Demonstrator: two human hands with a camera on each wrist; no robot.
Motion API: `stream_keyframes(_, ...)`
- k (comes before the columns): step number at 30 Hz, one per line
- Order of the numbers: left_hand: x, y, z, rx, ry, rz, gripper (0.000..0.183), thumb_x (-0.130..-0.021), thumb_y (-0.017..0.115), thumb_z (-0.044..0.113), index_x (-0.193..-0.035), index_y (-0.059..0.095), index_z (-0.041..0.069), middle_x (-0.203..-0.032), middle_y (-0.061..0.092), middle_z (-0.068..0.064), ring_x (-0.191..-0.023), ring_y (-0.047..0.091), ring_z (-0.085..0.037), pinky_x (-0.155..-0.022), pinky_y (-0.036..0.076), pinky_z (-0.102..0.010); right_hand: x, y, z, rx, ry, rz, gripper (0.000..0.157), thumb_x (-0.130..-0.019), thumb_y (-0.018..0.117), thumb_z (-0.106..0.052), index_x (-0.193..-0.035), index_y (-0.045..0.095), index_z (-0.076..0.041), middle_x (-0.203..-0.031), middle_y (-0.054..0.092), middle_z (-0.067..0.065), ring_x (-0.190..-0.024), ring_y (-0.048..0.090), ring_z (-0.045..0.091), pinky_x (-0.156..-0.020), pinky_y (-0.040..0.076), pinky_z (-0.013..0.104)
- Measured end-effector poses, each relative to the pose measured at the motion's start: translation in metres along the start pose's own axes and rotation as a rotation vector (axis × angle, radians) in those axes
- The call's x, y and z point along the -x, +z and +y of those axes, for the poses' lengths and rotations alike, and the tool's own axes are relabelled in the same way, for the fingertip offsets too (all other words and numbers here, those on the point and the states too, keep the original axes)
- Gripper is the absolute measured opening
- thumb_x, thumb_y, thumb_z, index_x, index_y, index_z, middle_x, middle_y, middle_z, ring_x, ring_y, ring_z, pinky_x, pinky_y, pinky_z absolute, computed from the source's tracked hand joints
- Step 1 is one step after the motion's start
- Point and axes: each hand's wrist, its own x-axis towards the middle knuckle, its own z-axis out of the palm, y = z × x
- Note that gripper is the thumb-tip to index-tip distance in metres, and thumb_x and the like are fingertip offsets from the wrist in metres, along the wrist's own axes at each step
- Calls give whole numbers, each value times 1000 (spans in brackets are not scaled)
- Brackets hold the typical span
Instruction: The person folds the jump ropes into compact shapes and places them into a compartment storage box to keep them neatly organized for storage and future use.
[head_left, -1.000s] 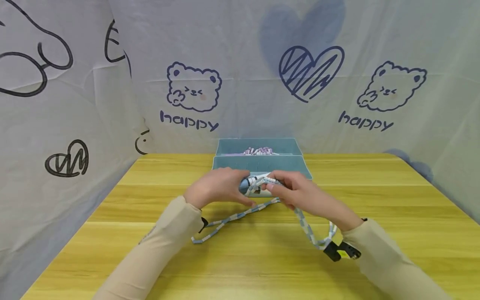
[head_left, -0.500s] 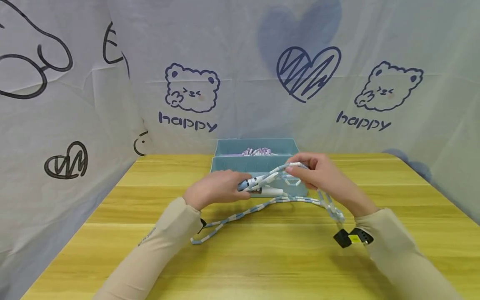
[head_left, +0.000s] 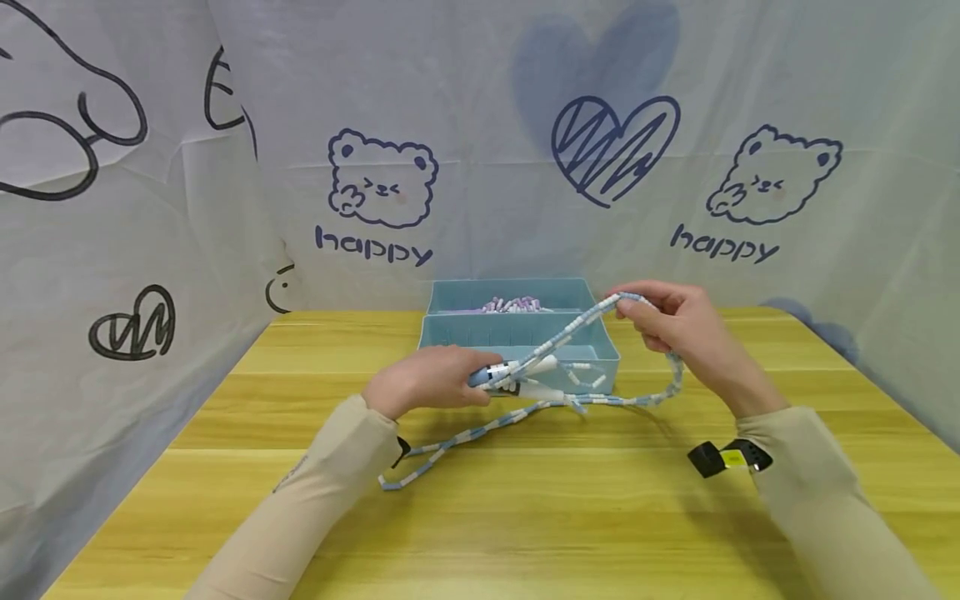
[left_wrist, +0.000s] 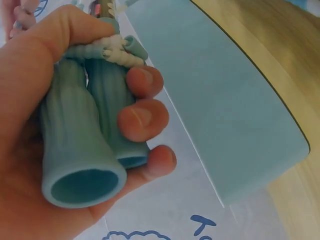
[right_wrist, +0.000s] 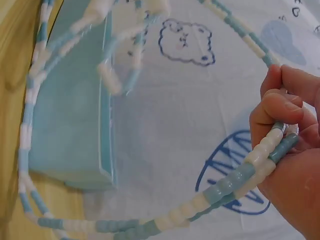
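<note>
A jump rope point(head_left: 566, 335) of pale blue and white beads runs between the two hands. My left hand point(head_left: 427, 379) grips both of its handles point(left_wrist: 72, 130) side by side, their blue flared ends towards the left wrist camera. Beaded cord crosses over the handles near the thumb. Raised to the right, my right hand point(head_left: 690, 337) pinches the doubled cord between thumb and fingers, as the right wrist view shows up close. From there the cord drops in a curve, and a long loop of it lies on the table, reaching left below the left hand.
Behind the hands stands a light blue box point(head_left: 453, 333) with two compartments. Purple and white beaded pieces point(head_left: 513, 305) lie in its back compartment. The wooden table point(head_left: 525, 517) ends at a printed cloth point(head_left: 487, 167) at the back and sides.
My right hand has moved right and upward, drawing the beaded cord out from the handles. The loop hanging by the right wrist has lifted away. My left hand stays almost in place.
</note>
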Motion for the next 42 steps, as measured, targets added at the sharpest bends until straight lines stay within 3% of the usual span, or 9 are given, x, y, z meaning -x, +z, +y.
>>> stream_keyframes(5,1,0,-3,52,20,-33,56,-96,61,26,-149,43,25,-120,59,5,-95,51,-17,-82,41,-36,-3,-3,9,-9,15,36,33,-98,63,-29,-118,68,-3,-81,58,6,-53,39,19,-48,36,28)
stream_keyframes(11,3,-2,-5,122,76,-52,56,-96,59,21,-149,43,24,-122,58,4,-97,51,-17,-82,40,-36,-5,-5,18,-32,32,62,36,-98,62,-29,-121,67,-2,-90,64,5,-58,40,16,-52,37,27)
stream_keyframes(15,7,-6,-5,226,75,-90,62,-97,58,22,-154,35,22,-144,48,2,-116,49,-15,-91,40,-36,-6,-6,25,-15,61,84,38,-96,65,-32,-122,68,-5,-92,67,5,-57,41,15,-51,38,27)
stream_keyframes(19,10,-9,-8,390,120,-140,64,-96,58,20,-155,32,22,-118,60,-3,-86,54,-14,-74,44,-32,-7,-5,32,5,95,77,39,-95,66,-35,-123,69,-8,-96,70,5,-55,41,16,-50,38,27)
stream_keyframes(23,9,-10,-16,558,183,-178,58,-95,58,18,-150,39,24,-83,56,-9,-57,37,-15,-55,35,-29,-8,-2,37,14,105,48,40,-95,65,-35,-125,68,-8,-97,70,6,-55,41,16,-51,37,28)
stream_keyframes(29,8,-10,-25,655,219,-158,48,-95,59,21,-141,45,21,-93,62,-18,-58,42,-17,-56,38,-30,-9,3,44,71,124,-9,33,-99,61,-27,-124,68,-7,-92,67,11,-57,42,16,-55,40,30)
stream_keyframes(35,8,-12,-27,717,234,-111,45,-97,60,21,-139,44,21,-94,62,-18,-58,46,-20,-54,40,-30,-12,5,53,210,126,-95,29,-101,58,-27,-98,70,0,-93,66,14,-70,52,16,-60,40,30)
stream_keyframes(39,9,-15,-27,768,234,-78,48,-97,61,20,-141,43,21,-99,66,-18,-57,45,-26,-56,42,-34,-12,4,56,176,164,-133,31,-101,57,-24,-124,67,-4,-93,65,14,-69,51,18,-58,42,29)
stream_keyframes(42,10,-18,-28,798,244,-40,49,-97,61,19,-143,43,20,-101,68,-15,-58,44,-28,-58,43,-35,-13,3,58,98,192,-150,32,-101,57,-16,-127,63,2,-90,66,14,-62,50,15,-56,42,27)
